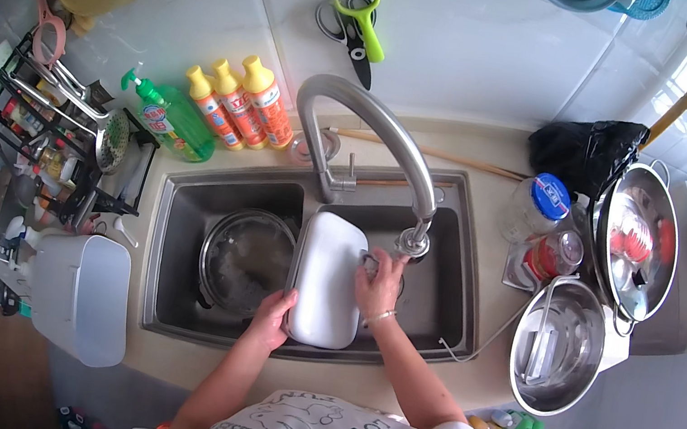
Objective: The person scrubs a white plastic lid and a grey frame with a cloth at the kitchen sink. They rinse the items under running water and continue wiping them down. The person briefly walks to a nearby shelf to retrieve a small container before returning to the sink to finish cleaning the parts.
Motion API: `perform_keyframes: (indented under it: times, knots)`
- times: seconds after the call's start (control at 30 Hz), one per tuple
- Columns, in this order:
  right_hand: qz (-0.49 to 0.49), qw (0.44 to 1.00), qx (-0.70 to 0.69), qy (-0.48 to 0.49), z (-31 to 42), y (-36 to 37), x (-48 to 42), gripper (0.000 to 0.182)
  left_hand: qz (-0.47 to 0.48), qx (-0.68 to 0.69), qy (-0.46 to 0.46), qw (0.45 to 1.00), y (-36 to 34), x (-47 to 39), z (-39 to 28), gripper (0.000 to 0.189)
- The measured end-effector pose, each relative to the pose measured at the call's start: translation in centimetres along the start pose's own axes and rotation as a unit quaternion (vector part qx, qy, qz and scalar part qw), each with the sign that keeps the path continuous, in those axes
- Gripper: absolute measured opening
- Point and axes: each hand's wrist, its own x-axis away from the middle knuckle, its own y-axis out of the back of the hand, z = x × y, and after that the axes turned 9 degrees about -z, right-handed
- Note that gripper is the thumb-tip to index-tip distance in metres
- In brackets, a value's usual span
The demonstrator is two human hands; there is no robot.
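A white rectangular container (330, 281) is held tilted over the divider of a double-bowl stainless steel sink (464, 236). My left hand (273, 319) grips its lower left edge, with the thumb along the side. My right hand (380, 286) is at its right side, just below the spout of the curved metal faucet (393, 130); something small and partly hidden is by the fingers, and I cannot tell what it is or whether the hand holds it. A round pot or bowl (245, 263) with a clear surface sits in the left basin.
A green pump bottle (177, 123) and several yellow-capped bottles (267, 101) stand behind the left basin. A rack (55, 129) and a grey-white bin (84, 300) are at left. Glass jars (527, 209), a steel bowl (557, 349) and a large metal pan (638, 242) are at right.
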Motion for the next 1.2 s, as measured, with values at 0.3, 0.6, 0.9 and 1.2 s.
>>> perform_keyframes:
  times: [0.3, 0.6, 0.9, 1.2]
  knots:
    - [-0.083, 0.970, -0.064, 0.220, 6.8, 1.1, 0.7, 0.029, 0.049, -0.060, -0.048, 0.996, -3.5, 3.2, -3.5, 0.031]
    - [0.001, 0.877, -0.341, -0.339, 1.1, 2.6, -0.6, 0.032, 0.047, 0.091, -0.104, 0.989, -4.8, 7.5, -7.3, 0.040]
    - [-0.028, 0.802, -0.430, -0.413, -1.0, 4.5, 0.0, 0.029, 0.018, 0.009, -0.152, 0.988, -5.6, 7.8, -5.8, 0.040]
    - [0.065, 0.779, -0.461, -0.419, -1.7, 4.4, 1.7, 0.019, 0.031, -0.322, -0.184, 0.928, -6.7, 10.3, -7.9, 0.018]
